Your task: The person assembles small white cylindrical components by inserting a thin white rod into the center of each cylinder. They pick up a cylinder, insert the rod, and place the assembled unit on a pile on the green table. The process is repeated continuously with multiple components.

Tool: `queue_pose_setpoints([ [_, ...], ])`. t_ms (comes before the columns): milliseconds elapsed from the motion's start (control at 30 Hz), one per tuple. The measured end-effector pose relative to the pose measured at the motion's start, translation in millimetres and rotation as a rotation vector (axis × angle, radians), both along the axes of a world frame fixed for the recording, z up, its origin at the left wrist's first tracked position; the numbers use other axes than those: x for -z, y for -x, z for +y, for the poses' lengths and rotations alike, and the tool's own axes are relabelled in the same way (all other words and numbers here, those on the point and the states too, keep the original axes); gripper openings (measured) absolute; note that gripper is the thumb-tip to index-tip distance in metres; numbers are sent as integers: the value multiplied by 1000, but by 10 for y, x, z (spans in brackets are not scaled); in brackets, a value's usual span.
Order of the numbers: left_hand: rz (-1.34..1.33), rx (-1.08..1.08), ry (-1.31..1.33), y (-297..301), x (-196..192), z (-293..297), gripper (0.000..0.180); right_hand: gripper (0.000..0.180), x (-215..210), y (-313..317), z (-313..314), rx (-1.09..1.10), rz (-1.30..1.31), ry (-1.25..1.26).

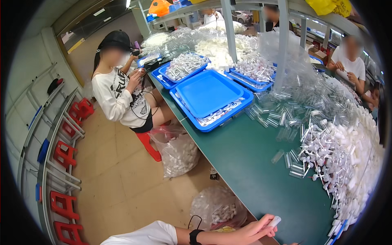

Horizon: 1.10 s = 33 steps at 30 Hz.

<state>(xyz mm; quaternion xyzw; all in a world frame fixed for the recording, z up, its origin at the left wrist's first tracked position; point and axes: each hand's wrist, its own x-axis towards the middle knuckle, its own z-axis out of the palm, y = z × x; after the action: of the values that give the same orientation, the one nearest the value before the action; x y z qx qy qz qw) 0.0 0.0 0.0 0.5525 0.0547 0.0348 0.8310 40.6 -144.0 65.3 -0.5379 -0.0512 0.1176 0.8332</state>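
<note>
From the lower edge my left hand (259, 229) reaches over the near end of the green table (281, 196), a black band round its wrist. Its fingers are closed on a small whitish tube (275, 221), whose end sticks out past the fingertips. Only a sliver at the bottom edge may be my right hand; its fingers are hidden. Beyond, to the right, lies a heap of white caps with thin applicator stems (326, 157). Several clear empty tubes (295, 160) are scattered beside that heap.
Stacked blue trays (210, 92) stand farther along the table. Plastic bags of white parts (177, 157) sit on the floor at its left edge. A co-worker (118, 94) sits there. Grey posts (282, 49) rise from the table. Red stools (64, 204) line the left wall.
</note>
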Motion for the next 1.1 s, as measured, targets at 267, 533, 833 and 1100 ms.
queue_pose_setpoints([
  [267, -92, 20, 378, 49, -125, 136, 44, 22, -158, 118, 80, 99, 157, -21],
  [533, -357, -194, 1116, 93, -830, 900, 34, 21, -100, 107, 93, 46, 155, -20],
  [833, -735, 277, 1136, -29, -1561, 1080, 29, 21, 399, -114, -50, 204, -367, 572],
  [1100, -717, 402, 1141, -77, -1571, 992, 28, 23, 133, -304, -1, 35, -171, 640],
])
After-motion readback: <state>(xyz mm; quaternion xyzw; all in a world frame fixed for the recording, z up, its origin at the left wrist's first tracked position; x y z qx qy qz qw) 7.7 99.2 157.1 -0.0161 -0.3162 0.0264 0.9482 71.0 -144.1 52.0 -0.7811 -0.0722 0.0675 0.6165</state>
